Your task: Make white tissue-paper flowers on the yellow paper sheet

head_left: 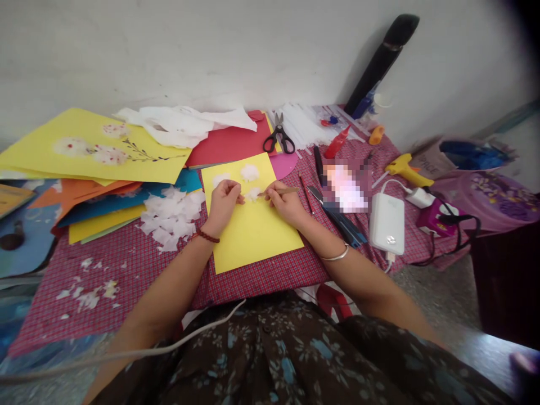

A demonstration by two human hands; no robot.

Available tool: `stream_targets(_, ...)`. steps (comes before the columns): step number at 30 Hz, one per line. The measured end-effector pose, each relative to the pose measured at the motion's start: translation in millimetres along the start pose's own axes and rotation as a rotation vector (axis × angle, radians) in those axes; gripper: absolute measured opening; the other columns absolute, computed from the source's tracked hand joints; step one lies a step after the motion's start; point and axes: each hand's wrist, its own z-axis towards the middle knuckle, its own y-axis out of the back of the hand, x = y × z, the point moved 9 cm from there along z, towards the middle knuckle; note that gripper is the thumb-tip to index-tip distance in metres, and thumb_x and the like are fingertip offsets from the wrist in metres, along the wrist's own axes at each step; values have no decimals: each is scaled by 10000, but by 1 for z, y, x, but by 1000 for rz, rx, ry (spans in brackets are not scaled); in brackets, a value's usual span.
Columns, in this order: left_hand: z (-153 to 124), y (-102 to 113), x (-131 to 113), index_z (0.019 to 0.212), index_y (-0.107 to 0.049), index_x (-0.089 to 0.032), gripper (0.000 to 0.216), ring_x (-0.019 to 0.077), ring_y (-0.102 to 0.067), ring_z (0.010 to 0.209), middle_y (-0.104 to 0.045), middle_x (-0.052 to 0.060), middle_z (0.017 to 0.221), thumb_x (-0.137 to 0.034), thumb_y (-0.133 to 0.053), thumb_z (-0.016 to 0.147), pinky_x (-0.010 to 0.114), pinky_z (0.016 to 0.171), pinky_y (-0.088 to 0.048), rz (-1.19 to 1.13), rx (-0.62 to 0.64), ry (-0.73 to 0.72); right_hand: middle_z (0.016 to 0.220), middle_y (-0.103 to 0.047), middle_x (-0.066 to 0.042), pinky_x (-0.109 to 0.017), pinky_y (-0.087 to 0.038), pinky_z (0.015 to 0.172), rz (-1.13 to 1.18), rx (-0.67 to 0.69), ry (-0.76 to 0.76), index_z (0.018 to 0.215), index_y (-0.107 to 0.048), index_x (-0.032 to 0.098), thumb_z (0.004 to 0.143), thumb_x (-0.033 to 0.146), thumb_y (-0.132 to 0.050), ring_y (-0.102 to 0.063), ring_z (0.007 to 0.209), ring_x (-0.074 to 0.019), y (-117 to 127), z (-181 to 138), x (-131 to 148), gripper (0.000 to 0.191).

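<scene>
"Where's the yellow sheet (257, 236)?"

"By the table's (265, 278) near edge, beneath both hands. The right hand (287, 203) pinches a brown stick (291, 190), tip at a white tuft (253, 194); the left hand (224, 203) curls nearby, whether gripping anything I can't tell."

"Any writing?"

"'PACE', on a bag (428, 163) past the right edge."

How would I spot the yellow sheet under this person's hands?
Find the red checked tablecloth, then its front, middle part. There lies the yellow sheet, left hand and right hand over it. Unlike the patterned sheet leftward, it shows no dark leafy sprig.
</scene>
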Motion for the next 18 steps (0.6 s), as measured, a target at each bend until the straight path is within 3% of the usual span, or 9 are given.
stream_targets(3, 1, 33, -39, 822, -582, -183, 128, 81, -591, 548, -606, -31, 700, -252, -671, 760, 222, 525, -496, -56, -105, -116, 749, -642, -2, -251, -426, 562, 62, -21, -1, 812, -562, 207, 941, 343, -480, -571, 589, -120, 1, 0, 2, 205)
stream_targets(7, -13, 107, -113, 850, -604, -194, 63, 72, -570, 559, -629, -31, 699, -255, -618, 852, 246, 563, -465, 77, -280, -389, 633, -619, 11, -226, -418, 484, 343, -149, -191, 755, -537, 212, 912, 423, -511, -537, 482, -91, 14, 2, -15, 264)
stream_targets(10, -24, 133, -128, 815, -626, -183, 46, 99, -555, 589, -614, -21, 656, -227, -621, 830, 284, 612, -447, 395, -264, -374, 540, -577, 34, -210, -408, 437, 514, -228, -326, 742, -539, 207, 884, 441, -544, -512, 414, -77, 19, 3, -29, 274)
stream_targets(12, -29, 127, -119, 775, -639, -181, 57, 160, -585, 666, -641, 20, 691, -233, -629, 796, 335, 665, -460, 712, -180, -347, 522, -571, 39, -202, -397, 416, 563, -223, -344, 734, -547, 199, 862, 424, -573, -505, 395, -70, 19, 5, -30, 260)
stream_targets(15, -33, 96, -88, 862, -680, -174, 122, 294, -609, 956, -697, 111, 933, -245, -623, 782, 466, 885, -443, 1205, 25, -362, 530, -589, 32, -194, -398, 411, 540, -187, -346, 724, -559, 190, 864, 417, -573, -507, 393, -62, 17, 5, -27, 268)
stream_targets(18, -31, 75, -64, 969, -690, -182, 210, 353, -531, 1142, -665, 144, 1128, -226, -615, 778, 551, 1056, -308, 1391, 85, -424, 535, -595, 26, -189, -394, 413, 505, -166, -349, 726, -571, 185, 877, 428, -568, -508, 393, -60, 16, 4, -24, 286)
